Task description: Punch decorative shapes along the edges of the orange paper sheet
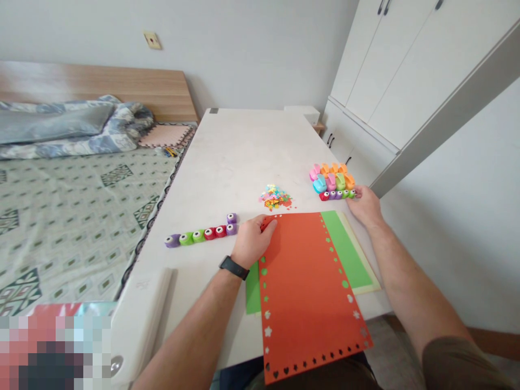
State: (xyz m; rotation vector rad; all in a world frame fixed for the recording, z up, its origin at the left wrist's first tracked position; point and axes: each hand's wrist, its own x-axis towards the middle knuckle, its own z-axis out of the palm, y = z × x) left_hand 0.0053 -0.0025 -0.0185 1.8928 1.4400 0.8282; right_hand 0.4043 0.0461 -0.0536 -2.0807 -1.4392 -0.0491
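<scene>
My left hand [254,241], with a black band on its wrist, grips the upper left corner of an orange-red paper sheet [303,281], thumb on top. Small shaped holes run along the sheet's sides and bottom edge, and its lower end sticks out past the table's near edge. My right hand [365,206] is at the right end of a row of small paper punches [333,195]. Its fingers close around the end punch, which they partly hide. Green paper [347,252] and a pale yellow sheet [371,284] lie under the orange-red one.
Colourful paper cut-outs [276,197] lie heaped beyond the sheet. Larger punches [331,177] stand behind the small row at right. Another row of small punches [204,234] is at left. A long white device [142,314] lies near the table's left edge, beside a bed [89,216].
</scene>
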